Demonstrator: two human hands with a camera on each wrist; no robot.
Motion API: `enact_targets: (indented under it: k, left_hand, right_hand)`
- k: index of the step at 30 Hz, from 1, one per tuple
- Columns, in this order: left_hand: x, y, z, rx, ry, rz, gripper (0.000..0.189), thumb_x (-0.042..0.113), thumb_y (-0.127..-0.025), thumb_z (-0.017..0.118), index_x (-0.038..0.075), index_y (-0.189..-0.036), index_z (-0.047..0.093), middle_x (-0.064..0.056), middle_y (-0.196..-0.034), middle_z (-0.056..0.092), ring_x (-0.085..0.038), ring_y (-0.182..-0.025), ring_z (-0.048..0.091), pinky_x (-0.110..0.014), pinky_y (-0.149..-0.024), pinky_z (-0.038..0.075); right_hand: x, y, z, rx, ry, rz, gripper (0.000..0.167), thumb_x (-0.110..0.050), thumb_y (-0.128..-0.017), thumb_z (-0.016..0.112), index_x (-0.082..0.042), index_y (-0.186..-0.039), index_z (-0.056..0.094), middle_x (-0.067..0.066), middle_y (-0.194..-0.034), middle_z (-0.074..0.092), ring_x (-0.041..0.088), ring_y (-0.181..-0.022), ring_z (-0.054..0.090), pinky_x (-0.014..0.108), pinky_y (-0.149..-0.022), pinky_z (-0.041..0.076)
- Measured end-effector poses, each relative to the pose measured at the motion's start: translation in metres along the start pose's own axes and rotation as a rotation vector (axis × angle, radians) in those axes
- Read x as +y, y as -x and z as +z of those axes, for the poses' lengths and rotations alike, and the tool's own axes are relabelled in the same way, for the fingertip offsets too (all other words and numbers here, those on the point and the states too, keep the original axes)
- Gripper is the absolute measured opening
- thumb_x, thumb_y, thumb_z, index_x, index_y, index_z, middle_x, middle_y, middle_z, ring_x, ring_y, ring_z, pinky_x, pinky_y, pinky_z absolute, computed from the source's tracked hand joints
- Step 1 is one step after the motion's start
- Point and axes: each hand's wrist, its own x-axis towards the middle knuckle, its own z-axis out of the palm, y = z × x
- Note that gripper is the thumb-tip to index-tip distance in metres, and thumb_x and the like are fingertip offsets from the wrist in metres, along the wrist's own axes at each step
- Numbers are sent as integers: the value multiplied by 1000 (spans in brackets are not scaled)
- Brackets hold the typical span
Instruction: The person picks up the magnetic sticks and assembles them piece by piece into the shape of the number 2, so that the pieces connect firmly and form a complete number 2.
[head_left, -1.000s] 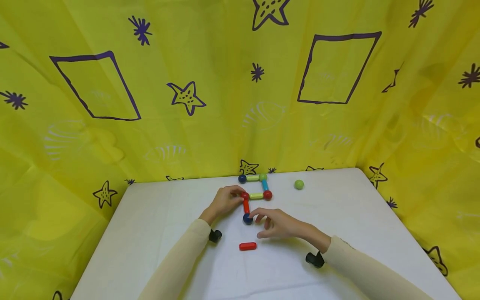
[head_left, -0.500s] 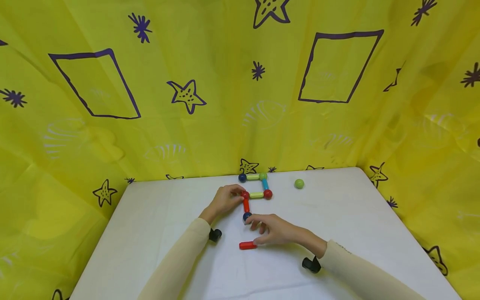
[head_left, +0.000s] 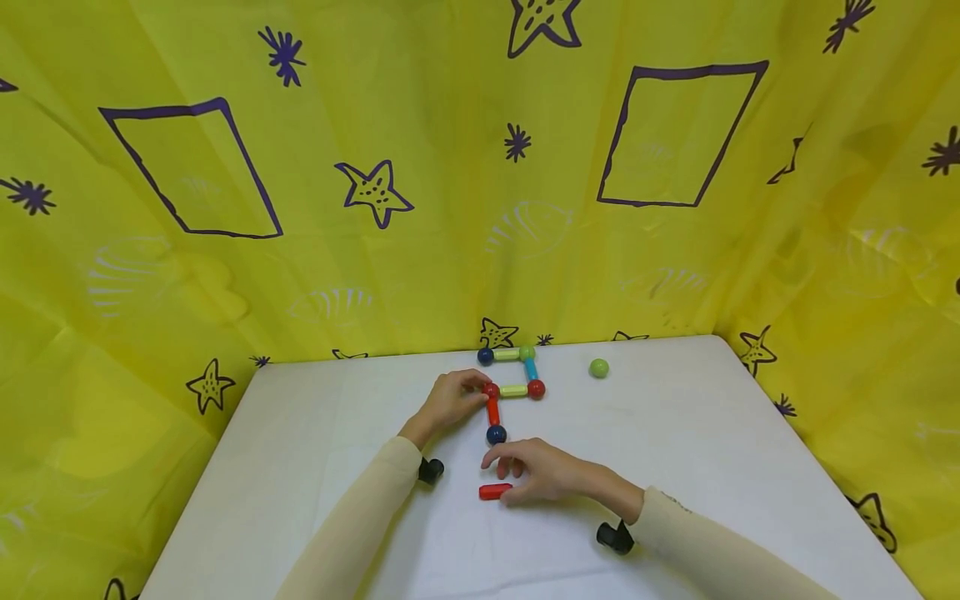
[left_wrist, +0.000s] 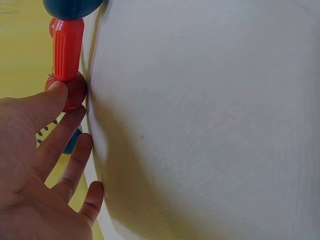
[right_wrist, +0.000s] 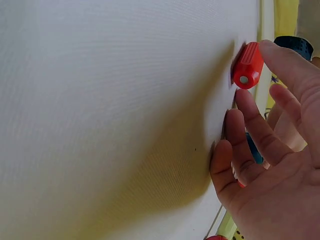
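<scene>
My left hand [head_left: 452, 398] pinches a red ball [left_wrist: 75, 92] between thumb and forefinger. That ball is the corner of a flat chain of magnetic sticks and balls. A red stick [head_left: 492, 411] runs from it to a dark blue ball [head_left: 497, 434] nearer me. A light green stick [head_left: 513, 391] leads right to another red ball [head_left: 536, 389]. Around a loose red stick [right_wrist: 248, 65] on the table, my right hand [head_left: 543, 471] spreads its thumb and fingers. The thumb overlaps the stick's right end in the head view; whether it touches, I cannot tell.
Farther back the chain goes on through a blue stick [head_left: 531, 369], a green ball [head_left: 527, 353] and a light green stick [head_left: 506, 355] to a dark blue ball [head_left: 486, 356]. A loose green ball [head_left: 598, 367] lies right of it. A yellow curtain [head_left: 435, 275] borders the white table [head_left: 300, 433].
My right hand has moved away from the near dark blue ball, toward me, and is now at the loose red stick. The left hand has stayed at the red ball.
</scene>
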Motion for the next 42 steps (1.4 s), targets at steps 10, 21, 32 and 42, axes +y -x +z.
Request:
enact_targets:
  k: [10,21,32,42]
  left_hand:
    - [-2,0,1,5,3,0,23,3,-93,73,7,-116,73,-6,-107,76,-26,-104,68,-45,-96,52]
    - [-2,-1,1,9,1,3,23,4,-93,73,7,-116,73,-6,-106,76,-27,-103,68,-44,-96,52]
    - [-3,0,1,7,-1,11,23,3,-93,73,6,-116,73,-7,-105,76,-27,-102,68,-44,-96,52]
    - [-2,-1,1,-3,4,-4,23,5,-94,73,7,-117,72,-6,-105,76,-26,-103,68,-45,-97,52]
  right_hand:
    - [-2,0,3,-7,59,10,31,-14,-86,83,-16,-115,71,-5,-90,64,11,-82,54,22,-76,44]
    - [0,0,5,-3,115,13,21,-13,-87,80,-19,-106,74,-9,-85,63,7,-82,52,23,-77,41]
    - [-2,2,7,13,131,15,18,-12,-89,78,-19,-105,74,-10,-85,62,7,-82,51,23,-78,41]
    - [-1,3,4,21,86,-7,18,-8,-89,76,-18,-104,74,-7,-87,64,9,-81,55,22,-76,45]
